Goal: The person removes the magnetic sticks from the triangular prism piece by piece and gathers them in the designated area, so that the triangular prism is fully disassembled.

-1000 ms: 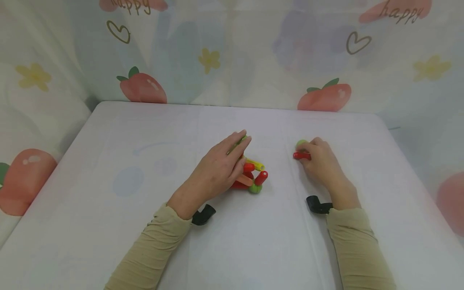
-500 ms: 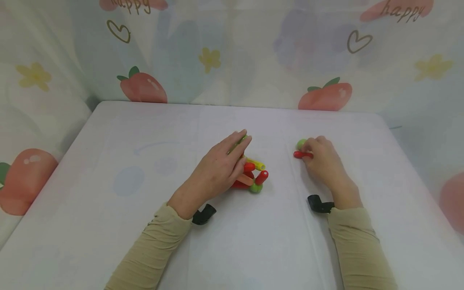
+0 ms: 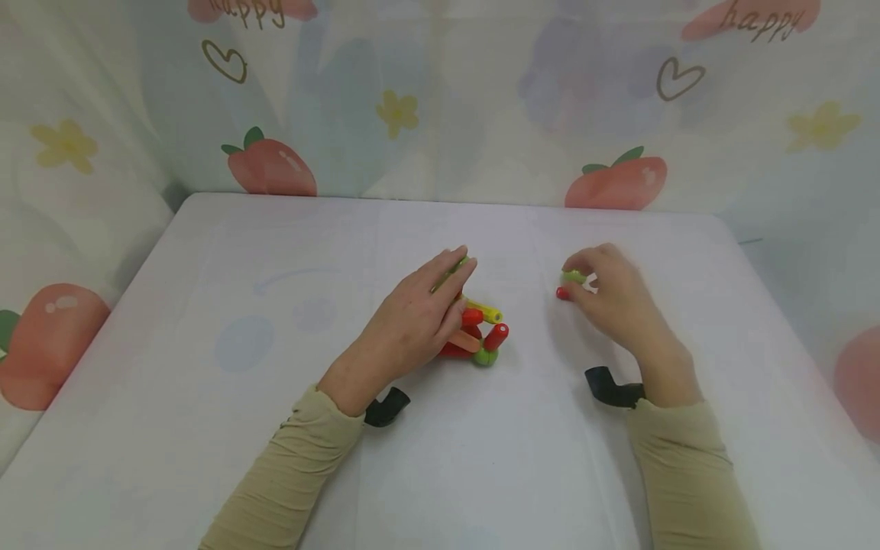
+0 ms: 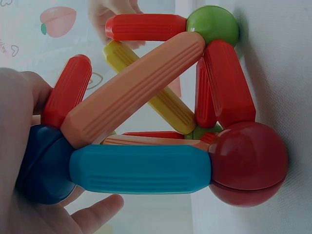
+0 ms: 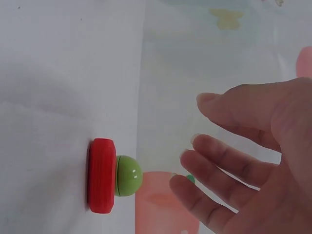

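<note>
My left hand (image 3: 404, 325) lies with fairly straight fingers over a frame of magnetic rods and balls. In the left wrist view its palm touches the blue ball (image 4: 46, 163), while a teal rod (image 4: 141, 169) runs to a dark red ball (image 4: 249, 163) at the tabletop. Peach, yellow and red rods and a green ball (image 4: 213, 25) form the other side. My right hand (image 3: 619, 302) hovers with parted fingers near a loose red rod (image 5: 101, 175) and a green ball (image 5: 128, 176). The rod and ball sit side by side, touching or nearly so; the right wrist view shows nothing gripped.
A white cloth covers the table (image 3: 495, 458). Patterned curtain (image 3: 481, 99) hangs behind it and along the sides. Black curved pieces (image 3: 387, 407) stick out at both wrists, beside the beige sleeves (image 3: 289, 466).
My right hand's fingers, earlier together at the red rod, have spread apart, and the hand has risen slightly. The green ball shows between finger and thumb. The left hand stays in place.
</note>
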